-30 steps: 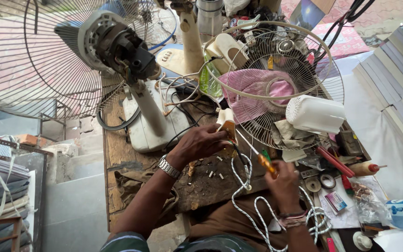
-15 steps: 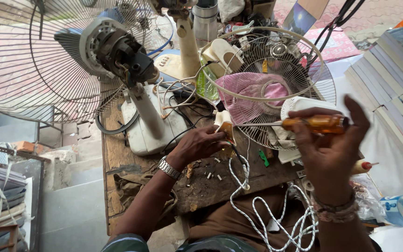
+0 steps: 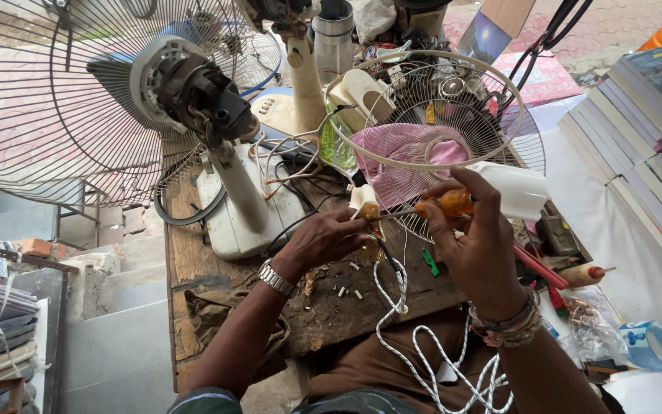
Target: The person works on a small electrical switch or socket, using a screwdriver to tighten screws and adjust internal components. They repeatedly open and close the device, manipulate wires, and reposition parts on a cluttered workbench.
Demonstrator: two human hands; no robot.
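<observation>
My left hand [image 3: 329, 239], with a metal watch on its wrist, grips a small cream electrical plug [image 3: 365, 205] over the worn wooden workbench [image 3: 193, 261]. My right hand [image 3: 475, 244] holds an orange-handled screwdriver [image 3: 447, 205], its shaft pointing left at the plug. A white braided cord [image 3: 396, 307] hangs from the plug down to my lap. Just behind stands a pedestal fan [image 3: 227, 161] with its motor bare and its wire guard [image 3: 55, 100] to the left.
A cream fan cage with a pink blade [image 3: 438, 123] leans behind my right hand, with a white bottle [image 3: 519, 190] beside it. Small screws, a red tool [image 3: 536, 267] and wires litter the bench. Stacked books [image 3: 645, 130] sit at right; steps drop away at left.
My right hand picked the screwdriver up, swung it high to the right, then brought it left to the plug. The view has moved closer. My left hand stayed on the plug.
</observation>
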